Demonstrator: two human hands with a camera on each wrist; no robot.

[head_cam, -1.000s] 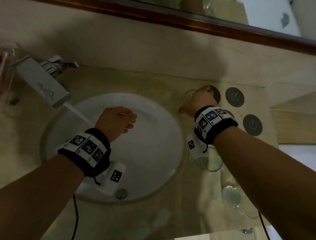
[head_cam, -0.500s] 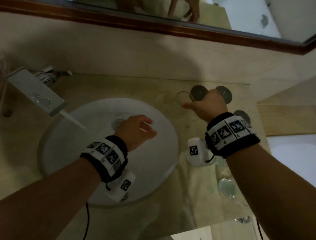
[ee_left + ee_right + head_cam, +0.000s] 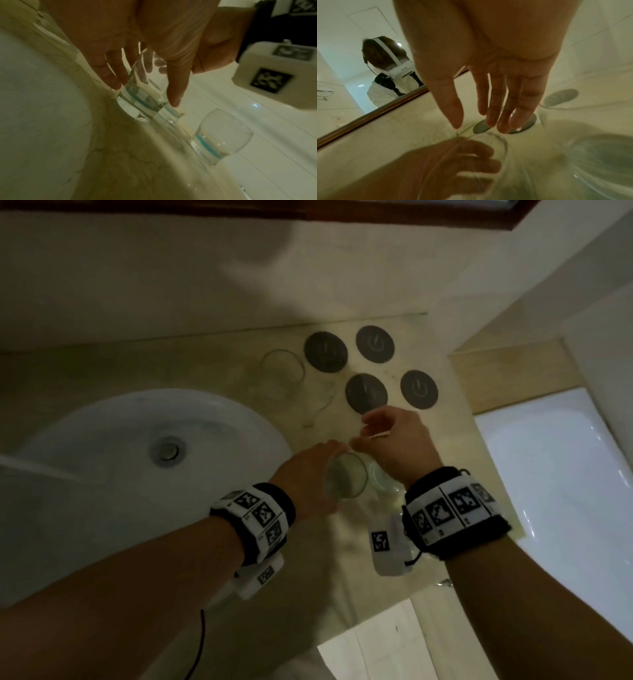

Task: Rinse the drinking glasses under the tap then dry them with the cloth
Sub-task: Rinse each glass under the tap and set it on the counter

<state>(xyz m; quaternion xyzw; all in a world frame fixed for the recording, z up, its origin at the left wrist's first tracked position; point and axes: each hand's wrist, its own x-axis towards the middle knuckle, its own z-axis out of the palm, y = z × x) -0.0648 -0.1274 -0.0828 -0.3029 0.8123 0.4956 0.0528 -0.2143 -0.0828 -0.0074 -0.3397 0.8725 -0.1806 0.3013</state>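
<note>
Head view: my left hand (image 3: 308, 474) wraps a drinking glass (image 3: 346, 477) standing on the counter (image 3: 219, 364) just right of the sink (image 3: 102, 433). My right hand (image 3: 394, 440) hovers above it, fingers loose, holding nothing. Another glass (image 3: 282, 373) stands near four dark coasters (image 3: 366, 392).

Left wrist view: fingers & thumb curl round the glass, base on the counter; a 2nd glass (image 3: 221, 136) stands nearby.

Right wrist view: fingers straight, apart from the rim.

Step, I judge: picking up a glass to rinse. Next needs a lift & carry to the tap, out of view.

Beige stone counter (image 3: 205, 364) carries glasses (image 3: 282, 373) and four dark coasters (image 3: 325, 352).
</note>
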